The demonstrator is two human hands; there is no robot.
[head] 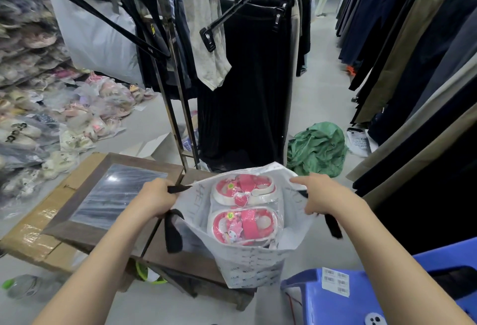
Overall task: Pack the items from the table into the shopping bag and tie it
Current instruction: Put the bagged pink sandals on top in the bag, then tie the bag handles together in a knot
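Observation:
A white printed shopping bag (247, 268) with black ribbon handles hangs open at the right edge of a low wooden table (77, 231). Inside it lie two pink and white child's sandals (245, 205) wrapped in clear plastic, one above the other. My left hand (156, 196) grips the bag's left rim and its black handle. My right hand (324, 196) grips the right rim, with the other black handle dangling below it. The bag's mouth is held wide between both hands.
The table has a glass panel (113, 193) and rests on a cardboard box (28, 237). A blue plastic stool (361, 296) stands at lower right. Clothes racks (247, 71) hang ahead and right. Bagged shoes (85, 115) pile up left. A green bag (317, 149) lies on the floor.

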